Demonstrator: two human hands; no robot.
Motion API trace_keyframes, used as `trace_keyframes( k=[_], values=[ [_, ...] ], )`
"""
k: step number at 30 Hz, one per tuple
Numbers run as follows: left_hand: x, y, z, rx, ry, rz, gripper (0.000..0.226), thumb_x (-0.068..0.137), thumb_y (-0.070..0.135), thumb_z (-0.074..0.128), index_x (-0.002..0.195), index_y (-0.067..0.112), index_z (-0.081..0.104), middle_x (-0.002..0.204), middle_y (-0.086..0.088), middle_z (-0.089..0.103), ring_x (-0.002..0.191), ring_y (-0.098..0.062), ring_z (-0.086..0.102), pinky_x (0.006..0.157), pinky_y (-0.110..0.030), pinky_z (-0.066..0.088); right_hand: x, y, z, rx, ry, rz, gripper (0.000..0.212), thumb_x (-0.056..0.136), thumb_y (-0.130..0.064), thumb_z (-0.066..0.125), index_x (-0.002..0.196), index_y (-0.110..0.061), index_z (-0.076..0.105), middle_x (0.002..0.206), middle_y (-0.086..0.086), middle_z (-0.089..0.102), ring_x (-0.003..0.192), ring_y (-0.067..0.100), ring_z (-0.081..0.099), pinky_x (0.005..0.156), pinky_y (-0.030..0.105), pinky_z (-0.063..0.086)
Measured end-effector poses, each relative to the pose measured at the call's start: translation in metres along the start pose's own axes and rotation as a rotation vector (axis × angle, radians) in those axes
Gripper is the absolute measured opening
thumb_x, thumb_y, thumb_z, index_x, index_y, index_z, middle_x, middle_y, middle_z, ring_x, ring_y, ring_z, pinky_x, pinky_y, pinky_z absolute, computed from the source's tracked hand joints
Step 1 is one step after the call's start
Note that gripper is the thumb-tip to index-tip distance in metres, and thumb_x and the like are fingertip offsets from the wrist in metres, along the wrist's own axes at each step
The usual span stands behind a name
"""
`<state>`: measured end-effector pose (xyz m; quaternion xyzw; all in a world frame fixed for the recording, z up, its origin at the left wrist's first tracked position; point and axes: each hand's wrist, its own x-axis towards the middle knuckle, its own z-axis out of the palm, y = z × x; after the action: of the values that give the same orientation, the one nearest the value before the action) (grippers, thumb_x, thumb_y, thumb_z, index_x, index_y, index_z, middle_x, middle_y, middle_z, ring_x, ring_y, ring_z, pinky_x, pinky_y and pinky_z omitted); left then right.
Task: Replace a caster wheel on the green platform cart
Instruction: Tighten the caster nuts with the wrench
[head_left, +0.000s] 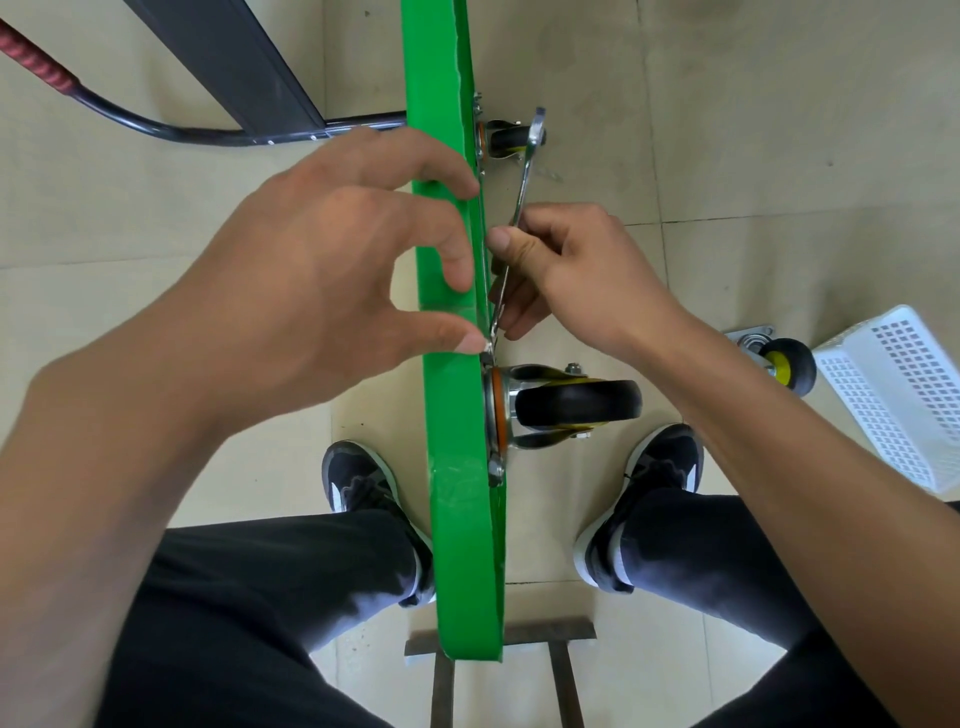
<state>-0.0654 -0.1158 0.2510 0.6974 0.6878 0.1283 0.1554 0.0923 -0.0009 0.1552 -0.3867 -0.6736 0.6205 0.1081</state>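
Note:
The green platform cart (457, 415) stands on its edge between my feet. A black caster wheel (576, 402) with a silver bracket is bolted to its right face. My right hand (566, 275) grips a silver wrench (522, 192) whose lower end meets the bolt at the caster plate's top corner (488, 349). My left hand (332, 270) reaches over the cart's edge, its thumb tip pressing at that same bolt and its fingers resting on the green edge. A second mounted caster (506, 140) sits further up the cart.
A loose caster wheel (779, 361) lies on the tiled floor at right beside a white perforated basket (893, 395). The cart's dark handle tube (156, 124) and a grey panel (234, 57) lie upper left. A metal frame (550, 634) sits on the floor below the cart.

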Motion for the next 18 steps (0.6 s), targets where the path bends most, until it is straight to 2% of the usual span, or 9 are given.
trace_keyframes(
  k=[2,5,10,18],
  values=[
    [0.0,-0.001,0.0,0.001,0.0,0.005,0.033,0.067,0.058,0.071,0.084,0.029,0.07,0.131,0.012,0.057,0.125,-0.02,0.049,0.096,-0.033,0.036,0.004,0.005,-0.001,0.069,-0.034,0.087,0.032,0.102,-0.025,0.057,0.086,0.001,0.061,0.072,0.025,0.07,0.06,0.036,0.071,0.064,0.053,0.062],
    [0.0,-0.002,0.0,-0.001,-0.003,0.006,0.034,0.067,0.059,0.071,0.084,0.03,0.07,0.13,0.012,0.057,0.123,-0.019,0.05,0.094,-0.037,0.039,0.001,0.013,0.001,0.096,-0.069,0.137,0.039,0.102,-0.026,0.057,0.096,0.012,0.06,0.074,0.03,0.068,0.06,0.04,0.07,0.062,0.049,0.062],
    [0.002,-0.001,-0.001,0.002,0.002,0.014,0.034,0.068,0.059,0.07,0.084,0.03,0.07,0.13,0.013,0.058,0.118,-0.018,0.049,0.089,-0.034,0.036,-0.001,0.012,0.003,0.08,-0.049,0.088,0.039,0.103,-0.025,0.055,0.093,0.012,0.06,0.076,0.029,0.069,0.06,0.037,0.07,0.062,0.047,0.062],
    [0.0,-0.002,0.002,-0.002,0.003,0.014,0.033,0.069,0.059,0.069,0.085,0.029,0.07,0.132,0.012,0.057,0.121,-0.017,0.048,0.094,-0.029,0.032,0.0,0.013,0.003,0.008,-0.004,0.031,0.036,0.104,-0.026,0.053,0.089,0.005,0.062,0.072,0.021,0.071,0.06,0.033,0.071,0.065,0.053,0.061]
  ],
)
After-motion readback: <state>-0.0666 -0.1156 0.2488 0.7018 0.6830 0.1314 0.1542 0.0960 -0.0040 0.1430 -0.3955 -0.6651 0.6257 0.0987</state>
